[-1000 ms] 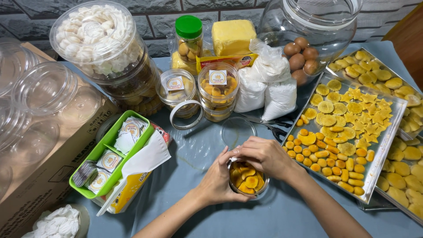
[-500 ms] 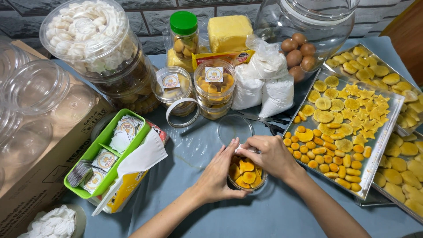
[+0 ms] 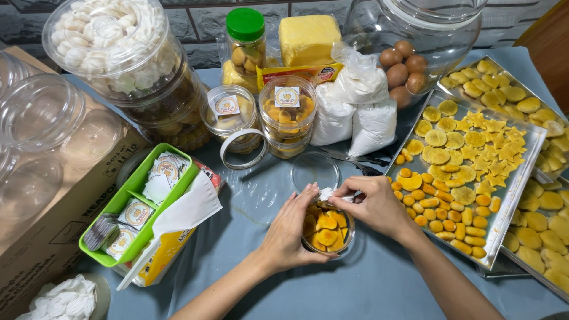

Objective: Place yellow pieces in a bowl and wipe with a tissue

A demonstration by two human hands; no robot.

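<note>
Together, both hands' fingertips pinched a small white packet (image 3: 327,194) over a clear jar (image 3: 328,230) of yellow cookies: left hand (image 3: 290,228) cupping its side, right hand (image 3: 372,204) above. An empty lid (image 3: 316,170) lay behind; a cookie tray (image 3: 521,178) sat just right.

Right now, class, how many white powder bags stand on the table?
2: the left bag beside the stacked cookie tubs, the right bag against the baking tray. More may be hidden behind.
</note>
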